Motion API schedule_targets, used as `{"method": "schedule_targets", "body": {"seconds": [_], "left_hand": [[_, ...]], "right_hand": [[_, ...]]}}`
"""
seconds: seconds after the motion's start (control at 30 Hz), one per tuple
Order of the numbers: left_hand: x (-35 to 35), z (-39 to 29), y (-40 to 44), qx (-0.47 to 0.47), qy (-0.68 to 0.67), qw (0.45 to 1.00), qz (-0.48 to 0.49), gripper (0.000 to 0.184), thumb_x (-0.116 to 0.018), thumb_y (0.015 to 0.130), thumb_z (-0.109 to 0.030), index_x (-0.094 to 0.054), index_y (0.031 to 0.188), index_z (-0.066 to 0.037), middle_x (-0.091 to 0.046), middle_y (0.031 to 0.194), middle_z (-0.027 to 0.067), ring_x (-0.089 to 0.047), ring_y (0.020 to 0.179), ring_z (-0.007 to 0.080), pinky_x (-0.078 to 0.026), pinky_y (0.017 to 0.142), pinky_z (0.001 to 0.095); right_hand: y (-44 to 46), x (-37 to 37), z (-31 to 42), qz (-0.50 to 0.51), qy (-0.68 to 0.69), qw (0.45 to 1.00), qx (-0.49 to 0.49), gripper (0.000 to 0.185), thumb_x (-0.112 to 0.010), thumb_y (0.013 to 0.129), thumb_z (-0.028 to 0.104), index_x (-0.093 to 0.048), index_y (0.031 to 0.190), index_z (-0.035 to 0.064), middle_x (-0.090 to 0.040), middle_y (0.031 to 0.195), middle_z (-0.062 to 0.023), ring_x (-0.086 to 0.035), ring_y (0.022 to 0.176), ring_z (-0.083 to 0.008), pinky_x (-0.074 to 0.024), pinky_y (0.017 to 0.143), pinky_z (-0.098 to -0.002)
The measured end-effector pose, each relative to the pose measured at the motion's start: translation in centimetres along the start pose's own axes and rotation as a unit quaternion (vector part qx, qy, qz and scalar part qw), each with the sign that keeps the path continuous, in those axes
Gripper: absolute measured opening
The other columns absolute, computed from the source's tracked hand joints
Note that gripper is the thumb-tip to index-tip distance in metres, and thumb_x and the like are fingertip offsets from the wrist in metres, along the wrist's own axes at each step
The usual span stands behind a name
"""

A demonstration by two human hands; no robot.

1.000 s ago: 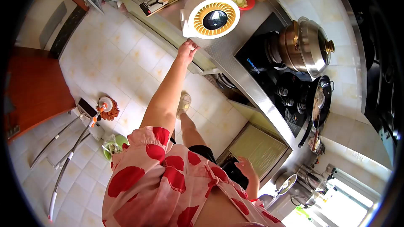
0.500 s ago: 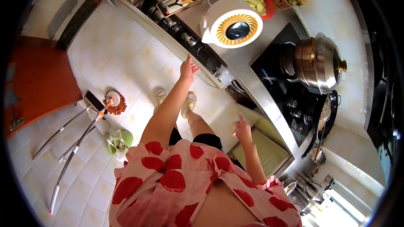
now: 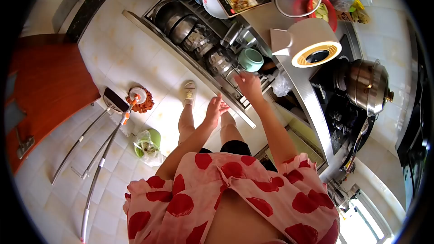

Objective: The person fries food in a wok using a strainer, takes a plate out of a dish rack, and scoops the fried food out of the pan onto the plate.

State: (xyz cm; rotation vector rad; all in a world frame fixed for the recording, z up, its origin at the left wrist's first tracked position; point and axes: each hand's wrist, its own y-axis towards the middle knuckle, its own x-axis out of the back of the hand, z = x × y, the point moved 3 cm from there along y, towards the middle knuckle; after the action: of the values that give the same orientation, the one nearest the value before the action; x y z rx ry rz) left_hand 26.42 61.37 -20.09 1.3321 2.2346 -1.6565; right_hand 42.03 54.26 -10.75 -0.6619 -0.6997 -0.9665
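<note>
Drawer (image 3: pixel 181 58) stood pulled out from under the desk (image 3: pixel 273 20), contents exposed. Right hand (image 3: pixel 247 86) was over the drawer's right end, fingers pointing down by the front edge, just short of a mint-green cup (image 3: pixel 251 58). Blurred there; couldn't tell if it was gripping anything. Left hand (image 3: pixel 214 112) hung just outside the front edge, fingers loosely curled and apart, nothing visible in it.

Status: access to the drawer was done. Nothing was visibly lifted clear, so my read is early in the handling. Cup sat upright-ish inside, near the right end, toward the desk side.

Materials: cup looked smooth and glossy, round-mouthed, probably ceramic or plastic. Steel bowls (image 3: pixel 183 28) toward the left end: thin, rounded, shiny. Clear glassware (image 3: pixel 219 61) mid-drawer, faceted glints, exact pieces too jumbled to count. White plate (image 3: pixel 213 5) with red marks at the back, by the desk edge. Drawer front was a flat, pale panel; inside was thin metal wire rack (image 3: pixel 244 102).

Desk was brushed or textured steel. Phone (image 3: pixel 244 1) lay along its front edge, flat glass face, screen lit. Crinkled clear plastic bag (image 3: pixel 282 83) sat just beyond the drawer's right end.
</note>
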Motion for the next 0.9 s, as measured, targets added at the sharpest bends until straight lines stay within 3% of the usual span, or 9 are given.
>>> {"method": "schedule_targets", "body": {"seconds": [0.2, 0.27, 0.3, 0.37, 0.43, 0.63, 0.7, 0.77, 0.9], "left_hand": [[3.0, 0.2, -2.6, 0.026, -0.016, 1.000, -0.005, 0.043, -0.050, 0.085, -0.046, -0.042, 0.088, -0.003, -0.045, 0.080, 0.0083, -0.054, 0.072, 0.0182, -0.050, 0.075, 0.0336], [4.0, 0.2, -3.2, 0.029, -0.018, 0.999, -0.001, 0.042, -0.050, 0.086, -0.044, -0.043, 0.088, -0.003, -0.046, 0.079, 0.0083, -0.054, 0.072, 0.0182, -0.050, 0.074, 0.0333], [4.4, 0.2, -3.5, 0.037, -0.017, 0.999, -0.005, 0.041, -0.050, 0.086, -0.043, -0.043, 0.088, -0.003, -0.046, 0.079, 0.0081, -0.054, 0.073, 0.0180, -0.050, 0.074, 0.0330], [5.0, 0.2, -4.3, 0.047, -0.013, 0.999, -0.008, 0.039, -0.050, 0.086, -0.042, -0.043, 0.088, -0.003, -0.047, 0.079, 0.0079, -0.054, 0.073, 0.0179, -0.050, 0.073, 0.0326], [5.1, -0.3, -4.6, 0.061, -0.018, 0.998, -0.021, 0.038, -0.050, 0.087, -0.041, -0.044, 0.089, -0.003, -0.047, 0.079, 0.0072, -0.055, 0.074, 0.0177, -0.050, 0.073, 0.0319], [6.2, -1.6, -5.0, 0.072, 0.046, 0.996, -0.006, 0.037, -0.046, 0.089, -0.039, -0.044, 0.091, -0.002, -0.051, 0.082, 0.0075, -0.055, 0.078, 0.0171, -0.047, 0.078, 0.0302], [6.4, -2.3, -4.6, 0.060, 0.120, 0.990, 0.034, 0.037, -0.047, 0.089, -0.038, -0.046, 0.090, -0.001, -0.053, 0.083, 0.0077, -0.055, 0.079, 0.0153, -0.046, 0.078, 0.0298], [7.1, -1.6, -4.7, 0.028, 0.121, 0.992, 0.033, 0.036, -0.048, 0.090, -0.035, -0.048, 0.089, 0.000, -0.055, 0.082, 0.0072, -0.055, 0.078, 0.0137, -0.045, 0.075, 0.0280], [9.2, -1.3, -3.7, -0.025, 0.191, 0.981, 0.038, 0.029, -0.048, 0.090, -0.029, -0.049, 0.093, -0.001, -0.054, 0.086, 0.0042, -0.053, 0.080, 0.0110, -0.043, 0.075, 0.0261]], "right_hand": [[9.5, -7.1, 1.4, -0.057, 0.150, 0.986, -0.042, 0.026, -0.062, 0.078, 0.027, -0.059, 0.077, 0.0009, -0.056, 0.062, -0.0078, -0.057, 0.058, -0.0190, -0.0416, 0.049, -0.0311], [12.3, -9.4, 0.9, -0.005, 0.373, 0.909, -0.187, 0.023, -0.058, 0.082, 0.022, -0.057, 0.084, -0.0011, -0.057, 0.065, -0.0062, -0.060, 0.064, -0.0177, -0.0419, 0.048, -0.0258], [13.8, -10.4, 1.0, -0.004, 0.374, 0.908, -0.189, 0.023, -0.058, 0.082, 0.022, -0.057, 0.084, -0.0011, -0.057, 0.065, -0.0062, -0.060, 0.064, -0.0177, -0.0419, 0.048, -0.0258], [16.2, -13.3, -0.3, -0.033, 0.560, 0.772, -0.299, 0.023, -0.054, 0.085, 0.020, -0.052, 0.091, -0.0024, -0.057, 0.070, -0.0078, -0.060, 0.065, -0.0173, -0.0428, 0.046, -0.0228], [19.0, -15.5, -1.2, -0.020, 0.578, 0.740, -0.342, 0.022, -0.053, 0.085, 0.016, -0.049, 0.096, -0.0019, -0.059, 0.076, -0.0116, -0.061, 0.062, -0.0189, -0.0437, 0.042, -0.0248], [22.8, -19.0, -3.8, -0.188, 0.560, 0.633, -0.500, 0.016, -0.054, 0.080, 0.009, -0.050, 0.093, 0.0001, -0.060, 0.074, -0.0125, -0.058, 0.050, -0.0189, -0.0369, 0.033, -0.0262], [23.2, -19.4, -4.0, -0.209, 0.545, 0.648, -0.490, 0.015, -0.056, 0.079, 0.010, -0.052, 0.087, -0.0016, -0.059, 0.068, -0.0124, -0.056, 0.048, -0.0178, -0.0364, 0.033, -0.0261], [22.8, -19.6, -4.6, -0.242, 0.447, 0.733, -0.453, 0.014, -0.058, 0.078, 0.010, -0.053, 0.079, -0.0028, -0.058, 0.063, -0.0122, -0.055, 0.045, -0.0169, -0.0351, 0.033, -0.0254], [23.0, -20.7, -5.4, -0.241, 0.434, 0.742, -0.451, 0.016, -0.061, 0.077, 0.011, -0.054, 0.074, -0.0029, -0.058, 0.062, -0.0126, -0.053, 0.042, -0.0156, -0.0339, 0.032, -0.0242]]}}
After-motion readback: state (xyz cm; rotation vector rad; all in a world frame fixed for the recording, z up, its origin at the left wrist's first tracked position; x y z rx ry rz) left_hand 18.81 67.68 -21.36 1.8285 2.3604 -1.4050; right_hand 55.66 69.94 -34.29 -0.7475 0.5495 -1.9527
